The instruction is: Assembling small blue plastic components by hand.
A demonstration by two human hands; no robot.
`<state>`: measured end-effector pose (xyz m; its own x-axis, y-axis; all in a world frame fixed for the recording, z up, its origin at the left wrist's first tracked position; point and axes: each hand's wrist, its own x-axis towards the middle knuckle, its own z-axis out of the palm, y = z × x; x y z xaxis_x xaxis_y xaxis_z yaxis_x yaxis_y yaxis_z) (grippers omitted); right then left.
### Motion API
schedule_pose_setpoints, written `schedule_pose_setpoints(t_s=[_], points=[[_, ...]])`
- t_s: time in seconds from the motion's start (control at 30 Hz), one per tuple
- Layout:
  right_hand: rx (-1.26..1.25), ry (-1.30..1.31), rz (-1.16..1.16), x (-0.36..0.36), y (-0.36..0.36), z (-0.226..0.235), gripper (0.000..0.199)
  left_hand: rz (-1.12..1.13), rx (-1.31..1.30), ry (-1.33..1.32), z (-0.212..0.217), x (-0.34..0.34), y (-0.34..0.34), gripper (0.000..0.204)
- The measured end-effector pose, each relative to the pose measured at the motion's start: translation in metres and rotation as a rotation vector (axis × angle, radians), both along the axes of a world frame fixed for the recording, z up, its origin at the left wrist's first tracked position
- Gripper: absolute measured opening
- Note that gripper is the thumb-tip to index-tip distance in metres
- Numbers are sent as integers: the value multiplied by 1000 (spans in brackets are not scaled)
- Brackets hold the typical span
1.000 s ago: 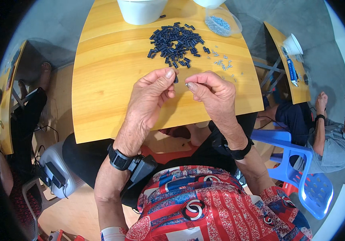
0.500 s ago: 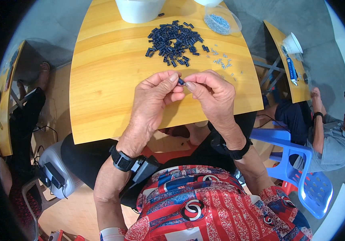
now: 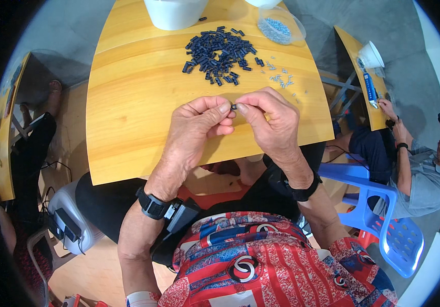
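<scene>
Above the near part of the wooden table (image 3: 133, 123), my two hands meet fingertip to fingertip. My left hand (image 3: 192, 128) pinches a small dark plastic piece (image 3: 233, 107) between thumb and fingers. At the piece's right end, the thumb and forefinger of my right hand (image 3: 274, 120) are closed together; whatever they hold is too small and covered to name. Beyond the hands lies a pile of similar dark plastic pieces (image 3: 219, 51). Small silvery metal pins (image 3: 280, 79) are scattered to the right of that pile.
A white tub (image 3: 175, 13) stands at the far edge, beside a clear round container (image 3: 298, 31) of small metal bits. Right of the table are a blue plastic chair (image 3: 404, 245) and a seated person (image 3: 420, 174) at another table (image 3: 355, 61). Someone's legs (image 3: 35, 138) show at left.
My hands stay together, with the dark piece turned slightly and more covered by my fingertips. At the right, the other person's hand has moved up onto their table.
</scene>
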<state>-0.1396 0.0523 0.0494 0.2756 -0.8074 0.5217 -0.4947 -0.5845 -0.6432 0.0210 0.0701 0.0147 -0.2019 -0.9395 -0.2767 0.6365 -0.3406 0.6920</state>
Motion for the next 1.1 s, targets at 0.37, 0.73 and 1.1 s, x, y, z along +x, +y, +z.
schedule_pose_setpoints(t_s=[0.37,0.73,1.1], points=[[-13,162,165,-10,-2,6,4,-232,-134,-287,2,8,-1,14],[272,-11,161,-8,1,8,6,-194,-145,-291,3,9,-1,14],[-47,155,60,2,8,0,7,-172,-152,-325,2,7,1,12]])
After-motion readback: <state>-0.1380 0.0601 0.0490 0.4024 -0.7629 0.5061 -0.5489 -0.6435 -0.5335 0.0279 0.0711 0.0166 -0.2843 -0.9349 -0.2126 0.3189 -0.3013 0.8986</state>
